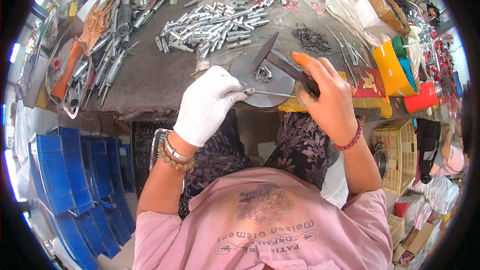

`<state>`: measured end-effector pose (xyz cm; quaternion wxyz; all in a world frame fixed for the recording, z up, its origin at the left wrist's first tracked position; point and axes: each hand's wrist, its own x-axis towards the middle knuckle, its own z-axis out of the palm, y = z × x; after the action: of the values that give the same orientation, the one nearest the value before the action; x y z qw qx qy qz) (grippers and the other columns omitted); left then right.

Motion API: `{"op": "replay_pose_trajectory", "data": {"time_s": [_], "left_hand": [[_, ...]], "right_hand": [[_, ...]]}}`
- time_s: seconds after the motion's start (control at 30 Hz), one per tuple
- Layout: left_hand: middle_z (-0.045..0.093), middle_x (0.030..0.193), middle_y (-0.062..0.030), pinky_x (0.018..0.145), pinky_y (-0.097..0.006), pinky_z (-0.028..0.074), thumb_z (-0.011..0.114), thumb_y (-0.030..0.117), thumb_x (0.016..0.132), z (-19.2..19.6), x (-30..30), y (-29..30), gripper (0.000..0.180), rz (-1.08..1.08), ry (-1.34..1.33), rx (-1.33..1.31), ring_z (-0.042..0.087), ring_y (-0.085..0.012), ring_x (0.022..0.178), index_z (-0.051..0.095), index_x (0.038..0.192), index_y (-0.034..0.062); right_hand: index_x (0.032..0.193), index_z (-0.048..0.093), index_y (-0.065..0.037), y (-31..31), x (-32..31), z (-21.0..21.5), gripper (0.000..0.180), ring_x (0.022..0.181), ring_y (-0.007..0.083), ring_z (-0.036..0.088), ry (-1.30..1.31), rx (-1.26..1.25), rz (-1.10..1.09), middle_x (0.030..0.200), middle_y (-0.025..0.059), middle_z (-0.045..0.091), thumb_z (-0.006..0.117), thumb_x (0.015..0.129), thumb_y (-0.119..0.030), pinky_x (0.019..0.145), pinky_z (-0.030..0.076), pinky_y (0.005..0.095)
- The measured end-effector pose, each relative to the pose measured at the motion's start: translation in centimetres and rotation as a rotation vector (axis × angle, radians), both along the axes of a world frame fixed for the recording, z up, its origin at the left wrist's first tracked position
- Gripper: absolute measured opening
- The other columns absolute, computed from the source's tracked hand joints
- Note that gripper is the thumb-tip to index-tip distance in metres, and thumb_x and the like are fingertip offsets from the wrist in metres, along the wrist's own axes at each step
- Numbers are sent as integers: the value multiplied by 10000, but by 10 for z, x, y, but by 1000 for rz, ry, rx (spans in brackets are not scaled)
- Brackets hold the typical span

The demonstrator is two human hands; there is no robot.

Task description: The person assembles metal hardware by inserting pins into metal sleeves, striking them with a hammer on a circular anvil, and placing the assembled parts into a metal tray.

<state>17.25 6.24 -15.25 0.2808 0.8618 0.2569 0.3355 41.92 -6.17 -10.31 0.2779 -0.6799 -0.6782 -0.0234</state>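
Observation:
My gloved left hand (209, 101) is closed, pinching a thin metal rod (272, 93) between thumb and fingertips. The rod lies sideways over the near part of a round grey metal plate (270, 101) at the table's front edge. My right hand (327, 92) is wrapped round the dark handle of a hammer (300, 74), an orange cover on one finger. The hammer's head points up and left, above the plate. A small, jagged metal piece (263, 74) sits mid-plate. Whether the rod's right end touches my right hand, I cannot tell.
Shiny metal cylinders (215, 25) lie heaped beyond the plate. Small dark pins (311, 39) and long thin rods (347, 50) lie to the right, near a yellow container (392, 67) and a red bottle (422, 97). Tools and an orange glove (95, 25) crowd the left. Blue racks (62, 170) stand below.

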Motion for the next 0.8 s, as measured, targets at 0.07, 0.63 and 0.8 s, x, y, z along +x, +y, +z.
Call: {"op": "replay_pose_trajectory", "data": {"time_s": [0.07, 0.63, 0.8], "left_hand": [[676, 924, -99, 797, -402, 558, 859, 93, 860, -1, 0, 1, 154, 1, -8, 17, 688, -305, 868, 772, 982, 58], [682, 924, -100, 834, -383, 543, 872, 43, 832, 1, 0, 1, 184, -19, 9, -20, 666, -283, 890, 783, 991, 15], [680, 927, -84, 829, -371, 539, 870, 40, 844, 2, -2, 0, 192, -7, 14, -56, 664, -263, 893, 810, 1026, 29]], "right_hand": [[1444, 712, -162, -11, -3, 3, 658, 937, 342, 719, 102, 70, 109, 1039, 123, 679, 773, 817, 29, 798, 582, 445], [1383, 783, -184, -14, -10, -2, 614, 825, 309, 702, 162, 178, 83, 980, 88, 615, 686, 835, 77, 733, 579, 419], [1310, 785, -149, 2, 5, -7, 538, 855, 318, 697, -70, 103, 135, 989, 98, 631, 716, 813, 45, 760, 570, 441]]}}
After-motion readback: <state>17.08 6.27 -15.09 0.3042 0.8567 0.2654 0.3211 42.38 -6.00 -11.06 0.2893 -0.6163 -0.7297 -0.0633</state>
